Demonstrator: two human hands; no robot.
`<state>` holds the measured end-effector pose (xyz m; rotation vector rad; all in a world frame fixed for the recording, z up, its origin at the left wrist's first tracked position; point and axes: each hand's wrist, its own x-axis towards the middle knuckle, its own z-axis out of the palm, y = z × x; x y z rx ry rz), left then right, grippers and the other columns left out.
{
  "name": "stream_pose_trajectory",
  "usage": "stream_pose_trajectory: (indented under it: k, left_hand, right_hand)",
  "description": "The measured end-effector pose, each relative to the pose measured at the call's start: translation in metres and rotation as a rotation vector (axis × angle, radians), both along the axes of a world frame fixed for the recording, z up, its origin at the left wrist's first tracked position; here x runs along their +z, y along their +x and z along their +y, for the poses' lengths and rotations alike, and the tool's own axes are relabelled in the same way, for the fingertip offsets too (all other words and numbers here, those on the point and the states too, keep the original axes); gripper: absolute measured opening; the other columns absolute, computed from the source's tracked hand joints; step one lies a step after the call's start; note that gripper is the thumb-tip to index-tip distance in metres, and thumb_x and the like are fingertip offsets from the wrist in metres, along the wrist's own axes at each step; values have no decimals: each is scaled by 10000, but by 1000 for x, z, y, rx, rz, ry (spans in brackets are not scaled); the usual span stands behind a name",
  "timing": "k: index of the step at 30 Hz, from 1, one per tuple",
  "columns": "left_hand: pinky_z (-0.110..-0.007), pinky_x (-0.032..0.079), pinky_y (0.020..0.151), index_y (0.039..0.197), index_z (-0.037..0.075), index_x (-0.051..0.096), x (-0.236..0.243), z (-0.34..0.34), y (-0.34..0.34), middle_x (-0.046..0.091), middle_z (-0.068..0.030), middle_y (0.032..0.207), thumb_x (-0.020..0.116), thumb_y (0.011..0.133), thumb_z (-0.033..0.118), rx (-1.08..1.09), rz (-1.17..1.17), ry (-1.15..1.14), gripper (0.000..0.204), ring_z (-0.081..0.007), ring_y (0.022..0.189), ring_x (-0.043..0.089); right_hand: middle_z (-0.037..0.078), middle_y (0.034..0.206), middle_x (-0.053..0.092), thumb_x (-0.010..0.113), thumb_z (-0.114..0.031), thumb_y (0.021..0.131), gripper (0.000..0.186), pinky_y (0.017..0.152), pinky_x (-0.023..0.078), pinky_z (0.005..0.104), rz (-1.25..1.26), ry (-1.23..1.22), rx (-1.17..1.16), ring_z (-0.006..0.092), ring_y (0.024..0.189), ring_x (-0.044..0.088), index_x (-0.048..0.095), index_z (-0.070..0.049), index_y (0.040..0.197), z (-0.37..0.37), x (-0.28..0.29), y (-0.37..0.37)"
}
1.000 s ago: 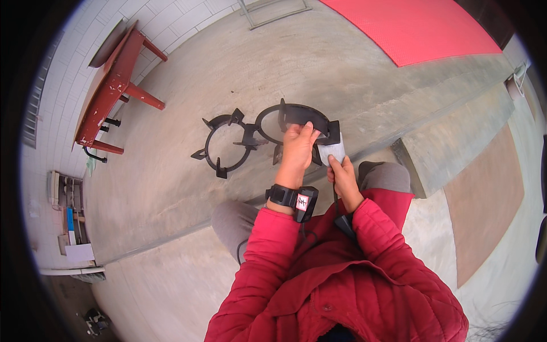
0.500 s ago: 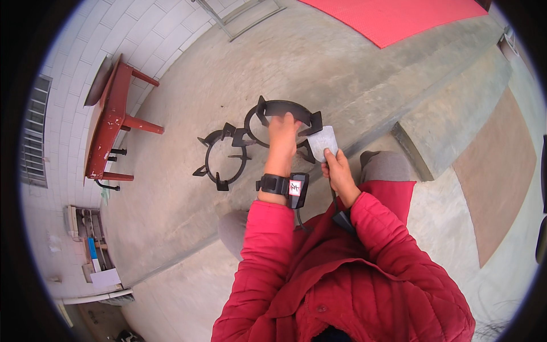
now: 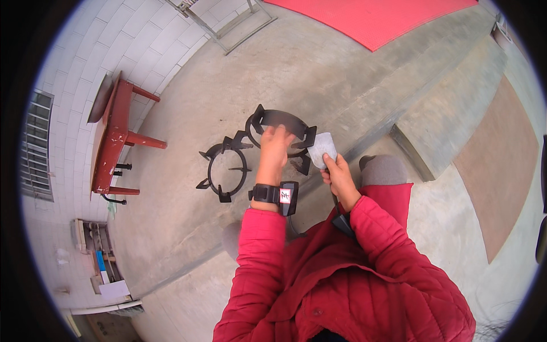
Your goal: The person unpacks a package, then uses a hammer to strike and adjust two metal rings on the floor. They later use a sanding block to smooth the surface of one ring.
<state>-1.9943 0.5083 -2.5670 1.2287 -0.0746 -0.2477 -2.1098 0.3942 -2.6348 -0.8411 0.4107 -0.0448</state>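
On the concrete floor ahead stand two black metal stove pot stands. The larger pot stand has a tall curved band and upright prongs. My left hand reaches over its near side, fingers slightly apart and pointing at the band's inner face; nothing shows in them. Whether the fingertips touch the band I cannot tell. The smaller pot stand lies close on the left, with prongs around its ring. My right hand pinches the lower edge of a flat grey-white piece with rounded corners, just right of the larger stand.
A red table lines the tiled wall at the left, near low shelves. A metal frame and a red mat lie farther off. At right are a raised concrete slab and a brown sheet. A step edge crosses the floor.
My left hand has shifted slightly left within the larger stand, its fingers more spread. The view has tilted a little, so the floor things sit lower. My right hand still holds the flat piece.
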Motion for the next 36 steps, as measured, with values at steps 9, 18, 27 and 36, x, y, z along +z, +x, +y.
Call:
stream_pose_trajectory:
  k: [9,18,27,36]
  left_hand:
    - [-350,483,804,955,36,529,-7,42,-64,585,-91,972,472,873,63,-10,8,-213,104,-218,914,584]
    - [-310,490,771,984,20,531,-21,39,-90,586,-94,946,437,907,125,-35,23,78,161,-185,903,578]
    - [-271,443,745,959,-27,578,41,79,-75,605,-76,865,417,914,270,159,-475,657,341,-130,816,554]
    - [-339,364,894,1126,14,518,41,22,-29,547,-195,1091,306,876,488,-188,-465,1249,577,-310,1036,505]
  right_hand:
    - [2,710,467,584,-261,834,238,421,272,184,-64,102,-124,46,515,362,438,-101,932,33,14,-28]
    - [-34,734,459,599,-117,807,302,423,289,204,-259,-110,-147,40,521,373,430,-81,1054,33,5,-10]
    - [-31,773,510,540,-83,840,292,426,297,193,-238,-17,-51,24,514,374,421,-87,1107,-16,-8,-11]
    - [-23,711,456,526,-90,847,242,426,305,206,-242,-93,-87,44,503,373,406,-77,1057,-51,-1,1]
